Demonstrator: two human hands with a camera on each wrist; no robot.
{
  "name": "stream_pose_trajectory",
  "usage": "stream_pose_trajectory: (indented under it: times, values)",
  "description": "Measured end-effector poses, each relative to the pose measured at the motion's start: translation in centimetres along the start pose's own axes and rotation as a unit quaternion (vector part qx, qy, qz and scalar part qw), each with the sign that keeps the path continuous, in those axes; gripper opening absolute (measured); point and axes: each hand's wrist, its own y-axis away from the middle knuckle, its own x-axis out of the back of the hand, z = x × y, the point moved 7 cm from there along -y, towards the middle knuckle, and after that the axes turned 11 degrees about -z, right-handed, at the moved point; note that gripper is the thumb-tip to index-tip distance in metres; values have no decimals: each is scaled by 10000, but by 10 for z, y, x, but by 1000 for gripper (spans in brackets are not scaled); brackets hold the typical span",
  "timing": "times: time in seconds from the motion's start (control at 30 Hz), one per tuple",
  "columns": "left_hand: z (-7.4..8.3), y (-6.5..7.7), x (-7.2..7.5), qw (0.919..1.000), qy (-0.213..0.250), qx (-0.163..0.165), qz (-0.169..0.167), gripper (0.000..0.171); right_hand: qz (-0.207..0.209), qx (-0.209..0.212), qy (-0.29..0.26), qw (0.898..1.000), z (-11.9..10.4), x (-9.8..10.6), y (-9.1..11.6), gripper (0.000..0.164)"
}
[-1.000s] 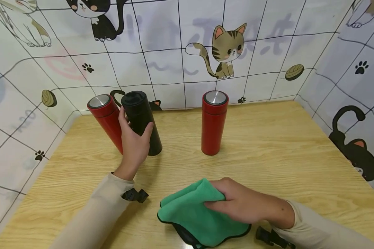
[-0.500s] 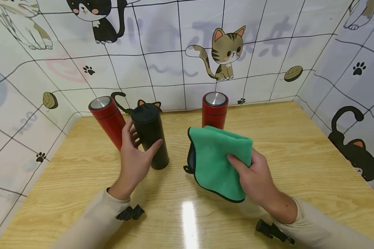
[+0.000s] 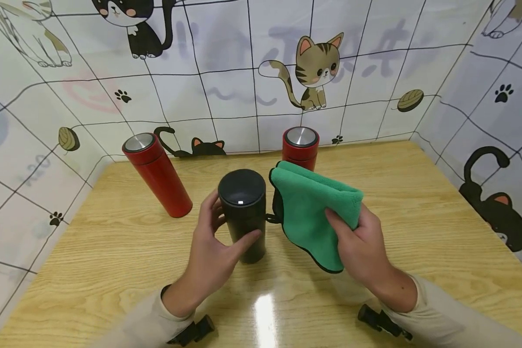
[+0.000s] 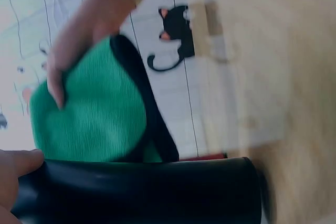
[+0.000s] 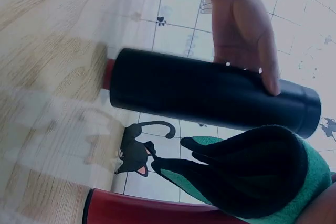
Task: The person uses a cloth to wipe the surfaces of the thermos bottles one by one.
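In the head view my left hand (image 3: 210, 258) grips a black vacuum flask (image 3: 244, 217), thumb along its near side and fingers behind. The flask stands close to upright, its dark lid facing up. My right hand (image 3: 365, 251) holds a folded green cloth (image 3: 311, 212) with black edging, thumb across the front. Cloth and flask are side by side, the cloth's small black loop reaching toward the flask. From the right wrist, the cloth (image 5: 317, 169) shows its dark inner side beside the flask (image 5: 199, 88). The left wrist view shows the cloth (image 4: 94, 111) just past the flask (image 4: 142, 192).
A red flask (image 3: 158, 174) with a silver lid top stands at the back left of the wooden table (image 3: 396, 193). Another red flask (image 3: 301, 145) stands at the back, partly hidden behind the cloth. A cat-patterned backdrop (image 3: 226, 53) encloses the far side and both sides.
My left hand has brought the black flask from beside the left red flask toward me and to the right. My right hand has raised the cloth from the near table to beside the flask.
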Motion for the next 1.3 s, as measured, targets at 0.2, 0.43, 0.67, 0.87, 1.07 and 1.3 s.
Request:
stream_pose_trajectory:
  times: [0.2, 0.43, 0.67, 0.87, 1.07, 1.3]
  values:
    - [12, 11, -23, 9986, 119, -269, -441, 97, -83, -292, 8, 9995, 2, -3, 1, 32]
    - [15, 12, -40, 9945, 497, -340, -859, 98, -777, 268, -306, 9961, -3, -17, 10, 37]
    - [15, 10, -43, 9936, 199, -278, -1072, 95, -1638, 419, -401, 9848, 3, -32, 10, 40]
    - [12, 8, -40, 9918, -6, -306, -1244, 93, -1931, 111, -7, 9811, 15, -39, 7, 33]
    - [9, 6, -39, 9885, 170, -234, -1482, 95, -1388, 623, -269, 9880, -2, -27, 8, 39]
    - [8, 5, -39, 9857, 252, -187, -1658, 96, -1685, 331, -96, 9851, 7, -32, 5, 37]
